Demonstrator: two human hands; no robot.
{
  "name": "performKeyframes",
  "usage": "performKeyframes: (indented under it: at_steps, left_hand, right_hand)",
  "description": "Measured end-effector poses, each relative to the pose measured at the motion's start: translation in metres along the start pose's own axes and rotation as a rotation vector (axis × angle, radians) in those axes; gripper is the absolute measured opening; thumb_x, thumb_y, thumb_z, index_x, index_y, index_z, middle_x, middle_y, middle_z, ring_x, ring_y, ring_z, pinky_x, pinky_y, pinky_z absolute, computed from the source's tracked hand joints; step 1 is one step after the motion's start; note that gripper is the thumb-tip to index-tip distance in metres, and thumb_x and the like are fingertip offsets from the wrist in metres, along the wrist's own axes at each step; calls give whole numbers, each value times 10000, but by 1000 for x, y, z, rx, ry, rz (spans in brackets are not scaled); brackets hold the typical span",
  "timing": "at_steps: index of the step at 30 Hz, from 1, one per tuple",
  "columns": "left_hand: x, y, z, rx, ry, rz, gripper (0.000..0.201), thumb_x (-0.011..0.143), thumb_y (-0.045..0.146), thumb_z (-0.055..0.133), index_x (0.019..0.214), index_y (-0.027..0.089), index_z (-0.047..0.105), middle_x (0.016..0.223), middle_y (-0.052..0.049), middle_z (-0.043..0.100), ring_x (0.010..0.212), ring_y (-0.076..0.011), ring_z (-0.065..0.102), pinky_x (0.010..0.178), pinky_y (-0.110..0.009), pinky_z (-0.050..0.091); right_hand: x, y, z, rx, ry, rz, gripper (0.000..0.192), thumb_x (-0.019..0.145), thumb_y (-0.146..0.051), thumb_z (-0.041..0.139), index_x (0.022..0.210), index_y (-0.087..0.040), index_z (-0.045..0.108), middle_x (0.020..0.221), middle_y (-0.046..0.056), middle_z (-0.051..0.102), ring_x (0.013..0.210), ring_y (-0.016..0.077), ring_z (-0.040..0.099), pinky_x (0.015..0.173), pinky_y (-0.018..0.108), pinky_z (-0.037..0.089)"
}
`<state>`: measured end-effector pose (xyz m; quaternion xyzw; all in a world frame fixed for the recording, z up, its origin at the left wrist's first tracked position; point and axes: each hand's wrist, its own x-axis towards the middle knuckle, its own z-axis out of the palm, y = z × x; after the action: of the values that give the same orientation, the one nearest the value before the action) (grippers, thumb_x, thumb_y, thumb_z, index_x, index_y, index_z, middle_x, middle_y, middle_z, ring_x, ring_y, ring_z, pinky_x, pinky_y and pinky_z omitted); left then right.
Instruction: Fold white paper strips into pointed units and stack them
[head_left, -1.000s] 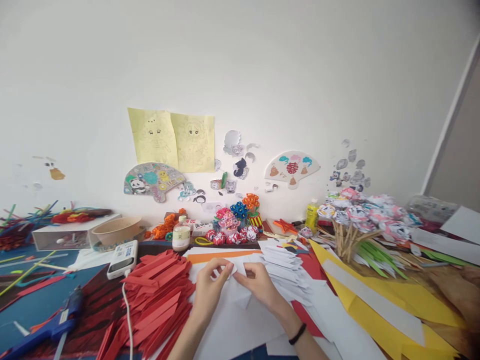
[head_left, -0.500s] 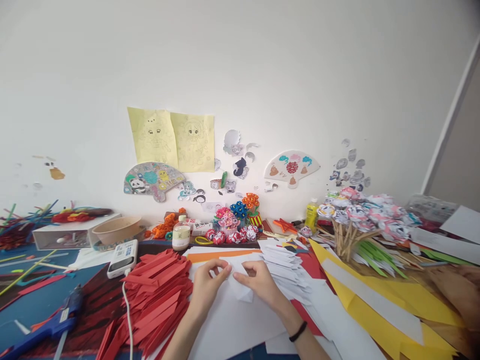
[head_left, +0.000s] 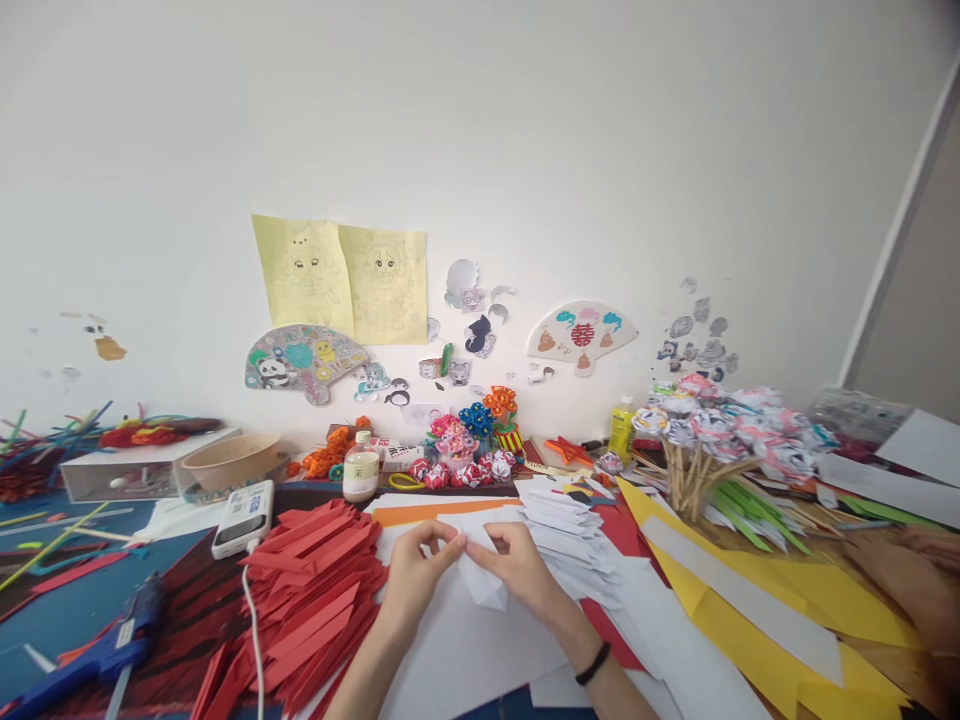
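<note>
A folded piece of white paper is pinched between my two hands above white sheets. My left hand grips its left side with thumb and fingers closed. On the other side, my right hand pinches it too, and the thumbs nearly meet at the middle. A dark band circles my right wrist. Left of the hands lies a pile of folded red paper strips. To their right is a stack of folded white paper strips.
A blue glue gun and a white power bank with a cable lie left. Yellow paper and paper flowers on sticks are right. A bottle stands behind. Another person's hand shows at the far right.
My thumbs have moved slightly closer together on the white paper, and its lower tip has shifted a little. The other person's hand at the right edge has moved slightly.
</note>
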<state>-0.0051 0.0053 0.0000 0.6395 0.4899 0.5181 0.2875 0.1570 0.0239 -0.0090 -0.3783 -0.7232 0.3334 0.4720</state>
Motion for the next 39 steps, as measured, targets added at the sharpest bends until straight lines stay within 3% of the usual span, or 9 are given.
performKeyframes:
  at_steps: [7,24,33,39]
  left_hand:
    - [3,-5,1,-26,-21,7,301,754,453,605,779,160,668,765,-29,663,671,-156,531,571,-226,345]
    - [2,-2,2,51,38,52,370,787,495,539,767,153,680,723,-36,681,664,-180,550,571,-242,363]
    - [5,-15,2,157,-22,97,350,800,503,527,769,177,651,712,-18,660,659,-180,560,563,-240,363]
    - [4,-10,5,188,-34,132,334,816,489,503,711,187,597,646,4,610,620,-165,543,546,-229,355]
  right_hand:
    - [-1,0,0,4,-2,-10,467,777,-344,601,539,-204,224,576,-62,169,533,80,179,482,247,117]
    - [-1,1,0,-31,22,14,407,783,-364,572,541,-196,292,576,-56,242,547,90,242,506,234,195]
    - [-3,-3,-4,-62,60,-20,438,763,-299,591,550,-199,222,594,-60,183,553,82,213,506,234,160]
    - [-3,-7,-6,-58,72,-1,425,758,-298,598,542,-196,247,586,-64,204,554,80,220,508,233,168]
